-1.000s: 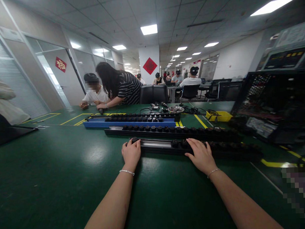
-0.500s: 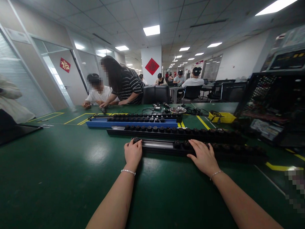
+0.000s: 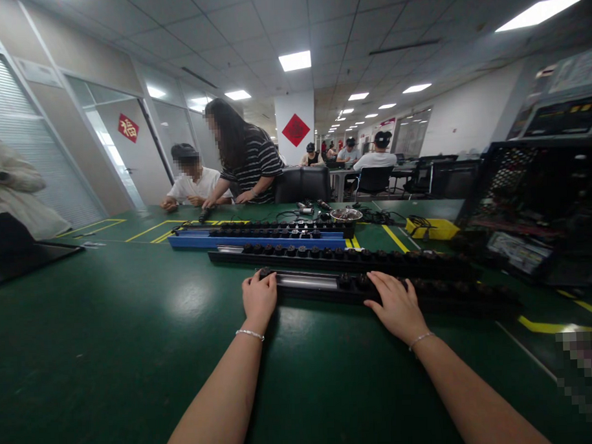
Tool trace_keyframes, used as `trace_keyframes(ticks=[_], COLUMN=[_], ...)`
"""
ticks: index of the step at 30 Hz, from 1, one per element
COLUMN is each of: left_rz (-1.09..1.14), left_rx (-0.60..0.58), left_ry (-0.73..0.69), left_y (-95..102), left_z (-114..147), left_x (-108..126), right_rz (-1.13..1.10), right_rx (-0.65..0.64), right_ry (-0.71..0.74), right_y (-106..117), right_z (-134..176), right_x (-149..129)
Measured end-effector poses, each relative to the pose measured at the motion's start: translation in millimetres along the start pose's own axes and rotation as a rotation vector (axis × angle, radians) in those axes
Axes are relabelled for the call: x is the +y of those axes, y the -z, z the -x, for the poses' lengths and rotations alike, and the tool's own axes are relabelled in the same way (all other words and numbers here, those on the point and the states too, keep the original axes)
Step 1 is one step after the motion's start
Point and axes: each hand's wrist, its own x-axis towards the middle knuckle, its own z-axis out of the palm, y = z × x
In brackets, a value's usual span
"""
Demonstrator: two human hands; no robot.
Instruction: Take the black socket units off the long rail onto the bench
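A long black rail (image 3: 308,293) lies across the green table before me, with a bare silver strip (image 3: 310,282) in its channel and a row of dark round pieces (image 3: 345,281) toward the right. My left hand (image 3: 260,299) is closed around the rail's left end, its fingers beside a black round piece (image 3: 265,273). Farther right, my right hand (image 3: 395,306) grips the same rail, fingers over the top by the round pieces and thumb on the near side. What lies under its fingers is hidden.
Behind it lie a second black rail (image 3: 297,251) and a blue rail (image 3: 194,242). Farther back are a metal bowl (image 3: 347,214), cables and a yellow tray (image 3: 432,229). An open computer case (image 3: 528,201) stands right. Two co-workers (image 3: 255,158) are across the table; another person stands left.
Both my hands stay on the black rail with no clear movement. The co-worker in the striped shirt has shifted slightly to the right. The view has moved very slightly.
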Motion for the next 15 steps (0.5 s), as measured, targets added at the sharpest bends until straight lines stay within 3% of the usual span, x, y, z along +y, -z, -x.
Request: trace_keyframes(ticks=[15], left_rz=[-0.008], left_rx=[0.013], left_ry=[-0.015], left_y=[0.4], left_z=[0.5], left_x=[0.7], right_rz=[-0.002], right_rx=[-0.007], right_ry=[-0.003], right_y=[-0.3], right_z=[-0.7], right_x=[1.0])
